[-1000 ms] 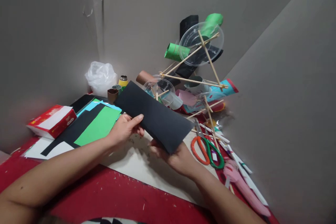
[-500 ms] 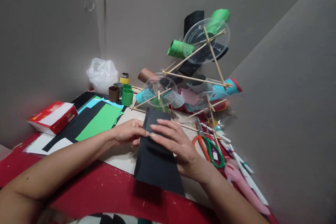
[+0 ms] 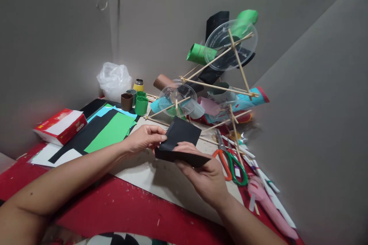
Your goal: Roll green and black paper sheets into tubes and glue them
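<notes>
A strip of black paper [image 3: 185,133] is held above the pale board, bent so that its near part curls up toward me. My left hand [image 3: 146,137] pinches its left edge between thumb and fingers. My right hand [image 3: 205,174] grips the near part, with the thumb below and the fingers inside the bend, partly hidden by the paper. Right of my right hand lie scissors [image 3: 235,172] with orange and green handles. Beyond the paper stands a stick frame with a clear plastic disc [image 3: 176,97] carrying coloured paper tubes.
A taller stick frame with a second clear disc [image 3: 231,45] rises at the back right. Green paper [image 3: 110,132] and a red tissue box [image 3: 60,126] lie left. Behind are paper cups [image 3: 141,106], a yellow bottle [image 3: 138,85] and a plastic bag [image 3: 114,80]. A pink glue gun [image 3: 268,206] lies right.
The black paper was a flat strip slanting toward me; its near end is now bent up. My right hand has gone from lying on top to gripping the near part from below.
</notes>
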Tool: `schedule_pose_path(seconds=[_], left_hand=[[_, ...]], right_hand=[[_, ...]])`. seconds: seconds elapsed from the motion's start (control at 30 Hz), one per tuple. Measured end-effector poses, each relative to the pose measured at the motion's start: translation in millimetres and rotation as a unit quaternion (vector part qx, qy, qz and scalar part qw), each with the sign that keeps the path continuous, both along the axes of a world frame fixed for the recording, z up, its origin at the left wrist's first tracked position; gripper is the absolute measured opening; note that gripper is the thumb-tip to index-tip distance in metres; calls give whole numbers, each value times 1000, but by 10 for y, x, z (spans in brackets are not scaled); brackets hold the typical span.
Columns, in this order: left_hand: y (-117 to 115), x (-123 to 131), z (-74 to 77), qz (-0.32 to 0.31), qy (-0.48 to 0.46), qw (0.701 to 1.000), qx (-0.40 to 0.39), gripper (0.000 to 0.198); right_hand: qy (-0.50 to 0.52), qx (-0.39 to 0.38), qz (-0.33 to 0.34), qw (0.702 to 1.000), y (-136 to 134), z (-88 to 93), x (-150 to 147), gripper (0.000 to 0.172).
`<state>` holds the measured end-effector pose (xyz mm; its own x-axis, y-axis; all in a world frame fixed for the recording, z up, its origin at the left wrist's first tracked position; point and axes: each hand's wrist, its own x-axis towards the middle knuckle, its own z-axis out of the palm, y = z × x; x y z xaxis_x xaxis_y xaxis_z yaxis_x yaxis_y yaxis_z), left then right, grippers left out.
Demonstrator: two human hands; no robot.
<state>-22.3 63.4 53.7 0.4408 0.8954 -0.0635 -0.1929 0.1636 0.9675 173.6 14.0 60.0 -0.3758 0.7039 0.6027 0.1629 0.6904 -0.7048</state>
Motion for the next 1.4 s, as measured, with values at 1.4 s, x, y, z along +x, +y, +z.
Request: schedule_pose_path(seconds=[1.4], left_hand=[[-226,-7,-67,192,173,852,455,32]], right_hand=[[121,-258,-75,956,97,1,53,20]])
